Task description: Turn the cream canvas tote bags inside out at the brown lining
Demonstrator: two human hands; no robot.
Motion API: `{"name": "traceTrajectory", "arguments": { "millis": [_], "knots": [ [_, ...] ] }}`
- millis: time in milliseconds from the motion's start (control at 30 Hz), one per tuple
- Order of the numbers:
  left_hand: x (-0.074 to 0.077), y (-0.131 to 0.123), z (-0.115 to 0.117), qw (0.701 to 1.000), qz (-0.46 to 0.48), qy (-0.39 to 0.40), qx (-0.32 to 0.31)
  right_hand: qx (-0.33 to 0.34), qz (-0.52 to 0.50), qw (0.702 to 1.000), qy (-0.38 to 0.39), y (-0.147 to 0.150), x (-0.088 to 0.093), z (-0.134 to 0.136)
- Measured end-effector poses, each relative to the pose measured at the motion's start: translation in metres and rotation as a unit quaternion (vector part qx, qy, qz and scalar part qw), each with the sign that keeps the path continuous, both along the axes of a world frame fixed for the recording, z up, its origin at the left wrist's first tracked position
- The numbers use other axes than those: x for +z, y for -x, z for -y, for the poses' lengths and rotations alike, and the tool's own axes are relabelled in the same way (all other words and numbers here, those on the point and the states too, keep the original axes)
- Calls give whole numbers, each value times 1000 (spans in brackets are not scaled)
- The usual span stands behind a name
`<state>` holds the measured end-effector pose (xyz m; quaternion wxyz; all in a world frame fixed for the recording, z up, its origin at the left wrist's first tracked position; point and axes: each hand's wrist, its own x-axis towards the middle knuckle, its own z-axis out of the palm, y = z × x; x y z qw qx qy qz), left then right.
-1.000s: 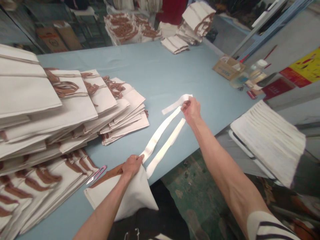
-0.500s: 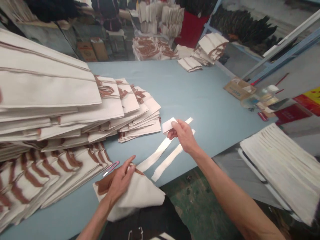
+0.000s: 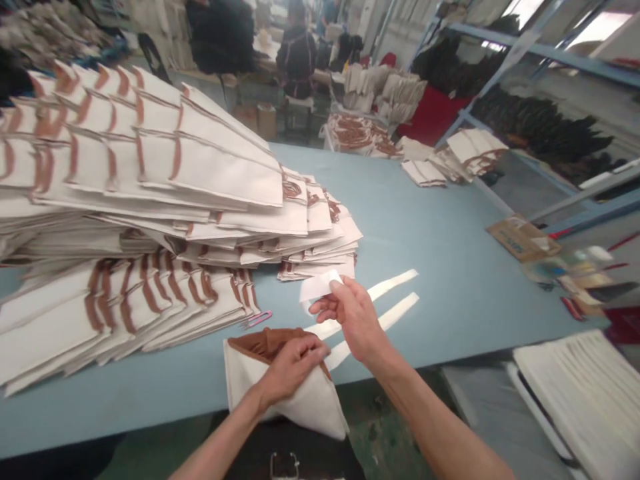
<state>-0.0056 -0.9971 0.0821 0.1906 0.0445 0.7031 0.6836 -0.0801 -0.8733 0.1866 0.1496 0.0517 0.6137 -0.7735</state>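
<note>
A cream fabric bag (image 3: pixel 305 403) with a brown inner edge lies at the near edge of the table, partly over my lap. My left hand (image 3: pixel 293 363) is closed on the bag's upper edge, its fingers curled over the brown rim. Just above and to the right, my right hand (image 3: pixel 353 317) pinches a small white strip (image 3: pixel 317 287) between thumb and fingers. Whether the strip is paper or cloth I cannot tell. Two long pale strips (image 3: pixel 393 285) lie on the table under and beyond my right hand.
Tall stacks of folded cream bags (image 3: pixel 225 167) with brown trim fill the left. Pink-handled thread snips (image 3: pixel 260 319) lie beside the lower stack. A cardboard box (image 3: pixel 523 238) stands at the table's right edge (image 3: pixel 465 267). White folded cloth (image 3: pixel 580 393) lies at the lower right.
The view has swung left. My left hand's fingers have curled onto the bag's edge, and the bag's mouth shows more brown. My right hand has brought the white strip nearer to the bag.
</note>
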Motion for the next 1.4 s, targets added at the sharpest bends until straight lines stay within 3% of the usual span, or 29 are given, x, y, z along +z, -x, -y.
{"name": "traceTrajectory", "arguments": {
  "millis": [100, 200, 400, 500, 667, 833, 967, 1100, 1167, 1267, 1400],
  "knots": [
    [8, -4, -12, 997, 7, -70, 19, 0, 4, 1000, 12, -22, 5, 12],
    [19, -12, -4, 992, 23, -105, 70, -28, 13, 999, 19, -48, 4, 9],
    [37, -28, 26, 974, 68, -129, 176, -98, 9, 994, -47, -108, -18, -15],
    [45, -33, 26, 963, 82, -142, 214, -121, 0, 988, -101, -133, -30, -19],
    [60, -41, 23, 959, 60, -123, 247, -129, 25, 984, -118, -160, -38, -20],
    [85, -56, 31, 969, -5, -62, 238, -72, 12, 977, -202, -161, -43, -41],
    [104, -73, 30, 977, -61, -1, 206, -63, -91, 953, -282, -140, -22, -52],
    [112, -88, 28, 972, -169, 87, 140, 113, -183, 958, -191, -123, 16, -26],
    [111, -94, 28, 966, -201, 107, 121, 176, -176, 955, -164, -121, 30, -8],
    [105, -101, 29, 963, -205, 118, 125, 188, -157, 959, -144, -123, 35, 12],
    [97, -109, 31, 960, -186, 140, 154, 187, -146, 966, -106, -125, 30, 19]
  ]
}}
